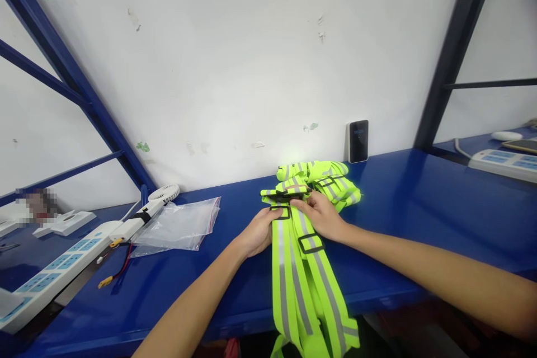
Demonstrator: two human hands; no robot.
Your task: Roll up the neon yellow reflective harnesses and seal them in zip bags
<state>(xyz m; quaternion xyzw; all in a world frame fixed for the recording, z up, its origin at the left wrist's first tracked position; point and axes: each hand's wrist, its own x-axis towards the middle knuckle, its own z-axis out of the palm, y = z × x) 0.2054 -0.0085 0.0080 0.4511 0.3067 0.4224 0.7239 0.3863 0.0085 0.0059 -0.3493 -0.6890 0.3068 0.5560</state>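
Neon-yellow reflective straps (285,268) with grey stripes hang from my hands over the table's front edge. My left hand (260,230) grips their left side, its thumb by a black slide buckle (279,212). My right hand (319,213) is closed on the right side, thumb on top near a dark buckle piece at the folded upper end. A second black slide buckle (311,243) sits lower on the straps, below my right hand. Just behind lies a bundle of similar folded yellow straps (342,193). My fingers under the straps are hidden.
Clear plastic zip bags (178,226) lie left on the blue table (403,207), beside a small white fan (165,193), a cable with yellow connectors (121,268) and a long power strip (54,268). A black box-shaped device (358,141) leans against the wall.
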